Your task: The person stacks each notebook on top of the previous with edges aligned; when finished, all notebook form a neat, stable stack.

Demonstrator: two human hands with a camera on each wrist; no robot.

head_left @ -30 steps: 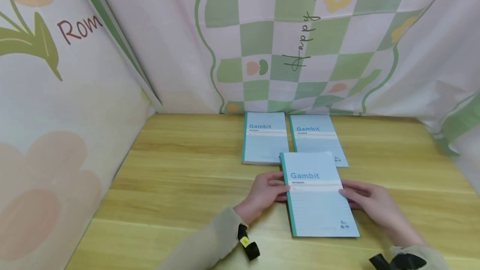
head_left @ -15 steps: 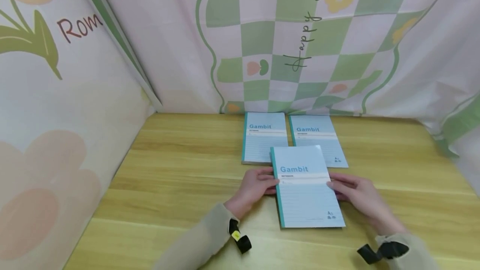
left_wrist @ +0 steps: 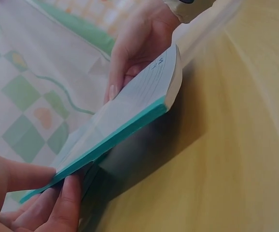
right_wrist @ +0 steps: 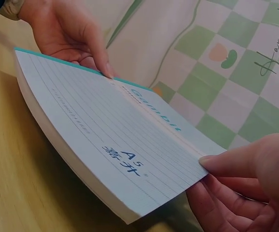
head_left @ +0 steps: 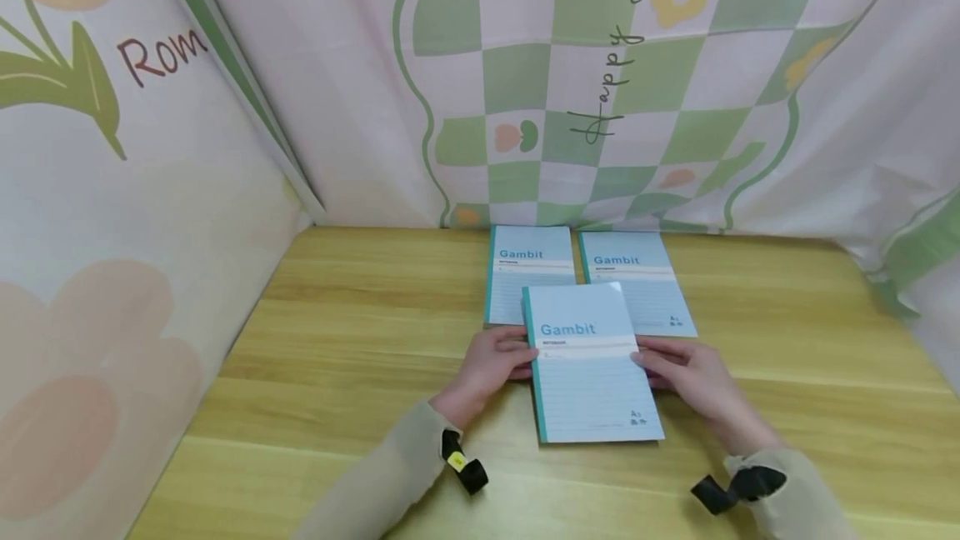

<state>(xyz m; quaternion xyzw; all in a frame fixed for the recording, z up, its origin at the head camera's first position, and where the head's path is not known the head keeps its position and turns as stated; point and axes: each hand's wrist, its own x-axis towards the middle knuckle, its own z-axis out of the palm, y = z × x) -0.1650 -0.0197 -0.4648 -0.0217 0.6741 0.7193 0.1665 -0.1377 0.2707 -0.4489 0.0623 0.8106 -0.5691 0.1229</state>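
A light blue Gambit notebook (head_left: pixel 592 390) with a teal spine is held up off the table between both hands. My left hand (head_left: pixel 487 367) pinches its spine edge, thumb on the cover and fingers beneath, as the left wrist view shows. On the opposite edge my right hand (head_left: pixel 693 377) pinches it the same way; in the right wrist view the thumb (right_wrist: pixel 226 164) presses the cover. Behind lie two matching notebooks, the back left notebook (head_left: pixel 531 257) and the back right notebook (head_left: pixel 637 273), side by side. The held notebook hides part of both.
The wooden table (head_left: pixel 360 315) meets a checkered curtain (head_left: pixel 570 90) just behind the two lying notebooks. A white wall covering with flower prints (head_left: pixel 97 215) borders the left side. Black straps (head_left: pixel 465 465) circle both wrists.
Both hands have carried the notebook leftward and slightly farther from me. It now overlaps the back left notebook more and uncovers more of the right one. The two lying notebooks stay put.
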